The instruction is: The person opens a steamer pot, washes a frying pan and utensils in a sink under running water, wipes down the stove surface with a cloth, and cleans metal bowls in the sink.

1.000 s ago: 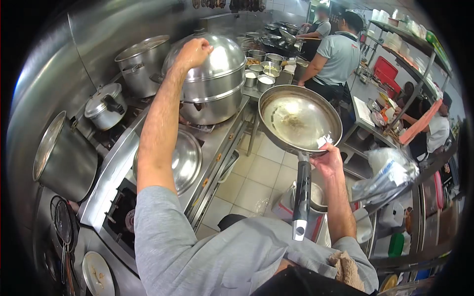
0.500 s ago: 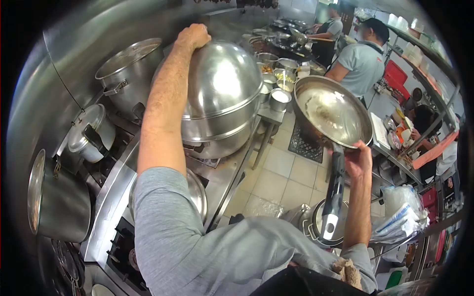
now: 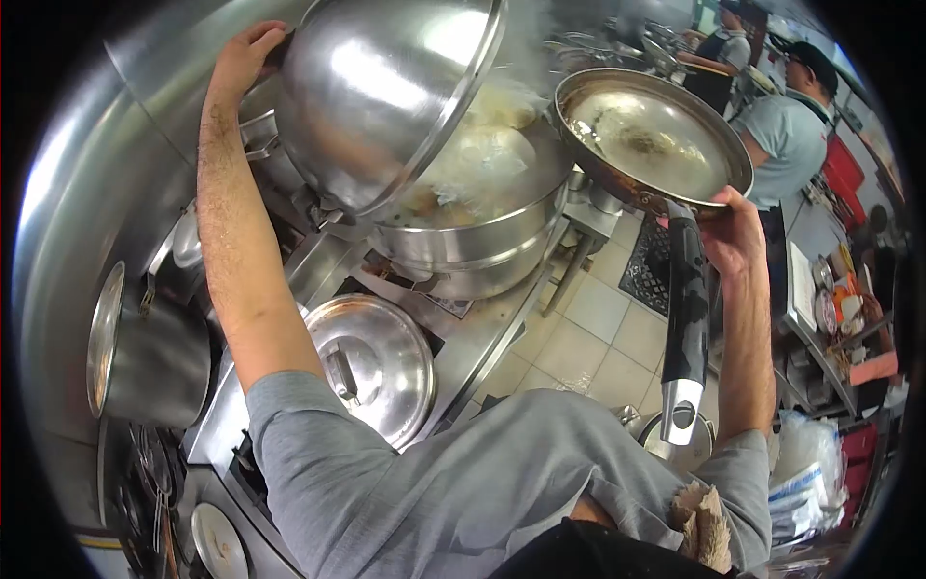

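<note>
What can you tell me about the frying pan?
The frying pan is round, shallow and apparently metal, its shiny inside stained. A long black handle, ending in a silvery tip with a hole, points toward the camera. The right hand holds it aloft by its edge beside the handle, right of the steaming pot.
</note>
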